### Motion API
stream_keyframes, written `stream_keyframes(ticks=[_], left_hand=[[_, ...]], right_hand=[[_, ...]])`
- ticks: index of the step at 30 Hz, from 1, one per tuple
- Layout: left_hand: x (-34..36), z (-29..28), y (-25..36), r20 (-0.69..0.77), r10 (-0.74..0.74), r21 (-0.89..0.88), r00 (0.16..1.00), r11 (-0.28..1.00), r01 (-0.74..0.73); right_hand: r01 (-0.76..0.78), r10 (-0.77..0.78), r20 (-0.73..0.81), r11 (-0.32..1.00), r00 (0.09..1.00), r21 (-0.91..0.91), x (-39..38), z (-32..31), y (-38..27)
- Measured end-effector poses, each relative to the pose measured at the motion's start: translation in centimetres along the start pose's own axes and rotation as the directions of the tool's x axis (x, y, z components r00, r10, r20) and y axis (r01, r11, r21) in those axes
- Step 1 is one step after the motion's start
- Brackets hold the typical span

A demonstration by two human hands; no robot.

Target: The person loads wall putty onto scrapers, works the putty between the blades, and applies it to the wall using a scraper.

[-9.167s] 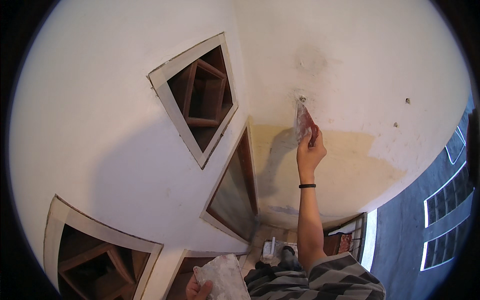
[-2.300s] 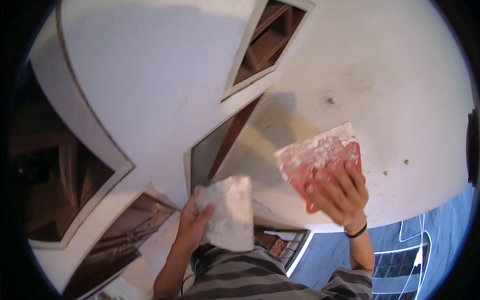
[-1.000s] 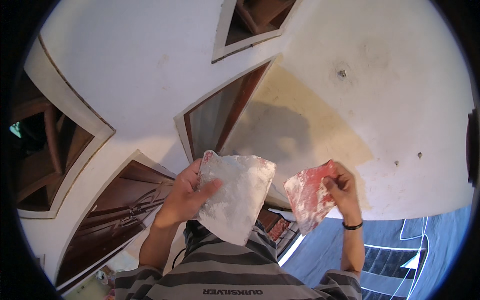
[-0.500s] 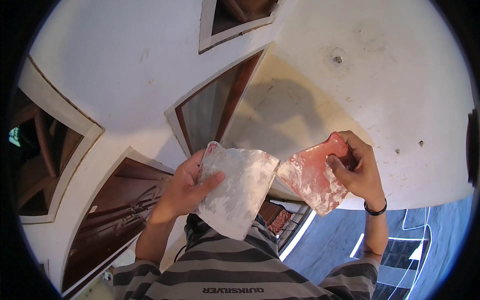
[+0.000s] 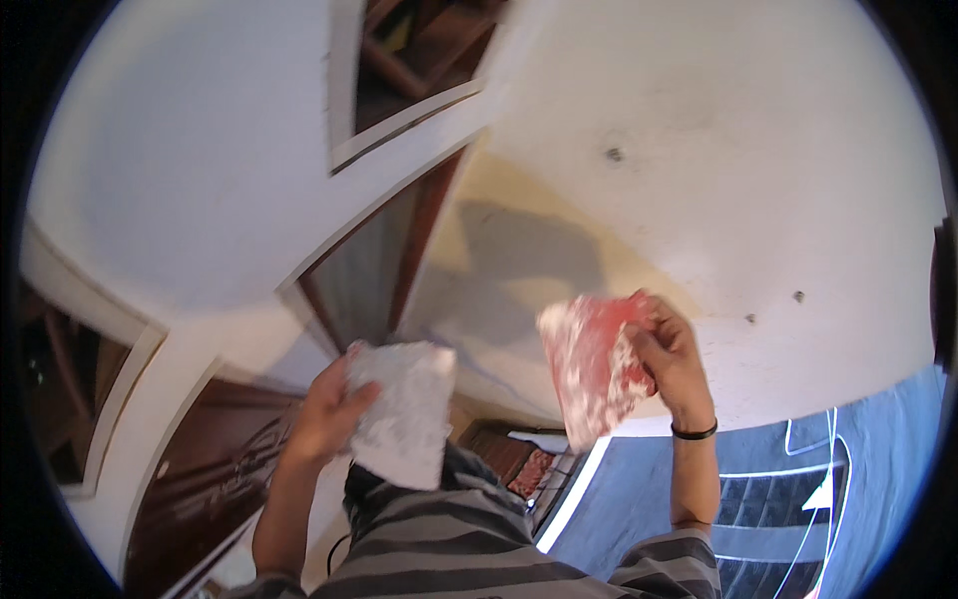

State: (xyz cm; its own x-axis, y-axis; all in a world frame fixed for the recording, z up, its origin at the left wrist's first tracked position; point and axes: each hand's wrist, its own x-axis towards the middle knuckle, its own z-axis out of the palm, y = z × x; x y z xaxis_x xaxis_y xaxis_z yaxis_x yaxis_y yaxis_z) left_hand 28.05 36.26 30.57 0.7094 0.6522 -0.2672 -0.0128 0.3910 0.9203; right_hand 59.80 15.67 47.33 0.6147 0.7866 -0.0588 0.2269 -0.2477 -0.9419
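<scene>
My left hand (image 5: pixel 327 417) is closed on one corner of a flat putty scraper (image 5: pixel 404 409), its thumb lying over the near face. Whitish-grey putty coats almost that whole face. To the right, a red plastic putty scraper (image 5: pixel 591 364) is pinched by its upper right edge in my right hand (image 5: pixel 671 354). White smears and lumps cover much of the red, and its outline is blurred by motion. The two scrapers are apart, with a gap between them in front of my body. A black band circles my right wrist.
A pale plastered wall (image 5: pixel 718 200) with small holes rises ahead and right, a beige patch and my shadow on it. Wood-framed openings (image 5: pixel 424 55) and a dark brown door (image 5: pixel 205 479) are at the left. A brown bench-like object (image 5: pixel 499 459) stands low behind the scrapers.
The scrapers' edges met before and are now separated. My left hand has moved down and left with its scraper. The red scraper has turned more upright, and the whole view has shifted.
</scene>
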Motion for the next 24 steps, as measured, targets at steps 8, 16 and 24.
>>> stream_keyframes(ticks=[8,16,24], left_hand=[[-1.1,0.7,-1.4,-0.033,-0.080,-0.137,0.996,0.988,0.075],[-0.7,1.3,-2.7,-0.015,-0.120,-0.216,0.993,0.970,0.114],[-1.2,1.4,-3.5,-0.002,-0.086,-0.251,0.996,0.964,0.083]], right_hand=[[0.214,-0.850,0.213,-0.122,0.481,-0.969,3.0,-5.3,-8.6],[0.191,-0.453,0.714,-0.758,0.533,-0.624,11.2,-8.1,-7.1],[0.222,-0.418,0.755,-0.783,0.505,-0.582,11.8,-7.6,-9.2]])
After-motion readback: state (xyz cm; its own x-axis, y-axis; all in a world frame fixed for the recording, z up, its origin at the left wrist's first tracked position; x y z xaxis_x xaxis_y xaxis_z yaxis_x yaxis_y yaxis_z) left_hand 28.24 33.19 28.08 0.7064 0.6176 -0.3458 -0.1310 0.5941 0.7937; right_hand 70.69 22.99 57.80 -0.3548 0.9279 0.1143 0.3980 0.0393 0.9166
